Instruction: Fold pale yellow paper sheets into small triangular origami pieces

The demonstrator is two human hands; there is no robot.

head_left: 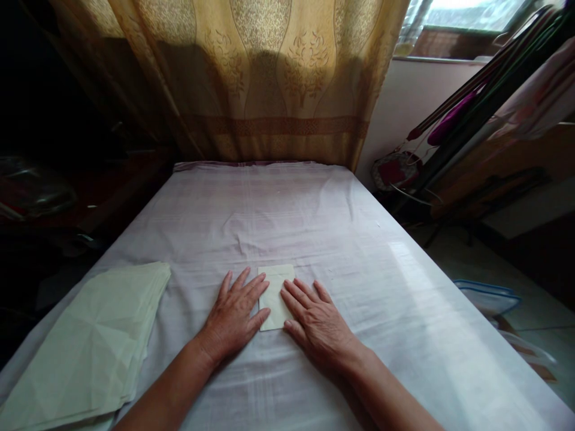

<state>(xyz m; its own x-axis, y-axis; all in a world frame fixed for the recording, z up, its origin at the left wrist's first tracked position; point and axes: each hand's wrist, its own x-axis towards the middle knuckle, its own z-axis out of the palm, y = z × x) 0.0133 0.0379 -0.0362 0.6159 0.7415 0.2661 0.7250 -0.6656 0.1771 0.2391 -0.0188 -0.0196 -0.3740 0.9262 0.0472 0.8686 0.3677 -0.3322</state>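
Note:
A small pale-cream rectangle of what looks like folded paper [275, 299] lies flat on the sheet-covered bed [269, 233]. On its left edge rest the fingertips and thumb of my left hand [236, 314], the fingers spread. My right hand [314, 320] lies flat with its fingers and thumb along the right edge, partly covering it. Neither hand is closed around anything. To the left of my left forearm is a stack of large pale-green paper sheets [94, 335] with crease lines radiating across the top one.
A gold patterned curtain [269, 78] hangs beyond the far edge. Right of the bed are hanging clothes [534, 108], a small bag [395, 170] and a blue-rimmed clear container [485, 296] on the floor. Dark furniture [121, 185] stands at left.

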